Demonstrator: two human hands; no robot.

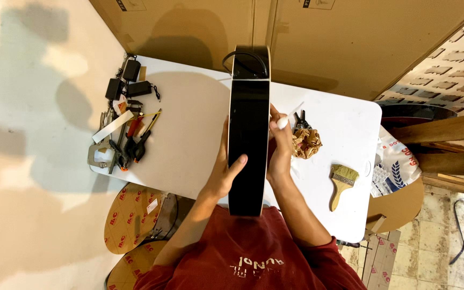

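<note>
The person is standing a black guitar body on its edge across the middle of the white table, its near end resting close to their red shirt. The left hand is clamping its fingers around the left face, thumb lying on the black side. The right hand is pressing against the right face while pinching a small white stick-like piece; its fingers are together around that piece.

The body is balancing on a narrow rim, so if either hand is loosening, it is likely tipping sideways, probably right onto the crumpled brown paper and the small black clip just beside it. A wooden paintbrush is lying near the right edge of the table and could be getting knocked off.

To the left, open tabletop is lying between the body and the heap of clamps and black adapters at the far left corner. Cardboard sheets are closing off the far side
</note>
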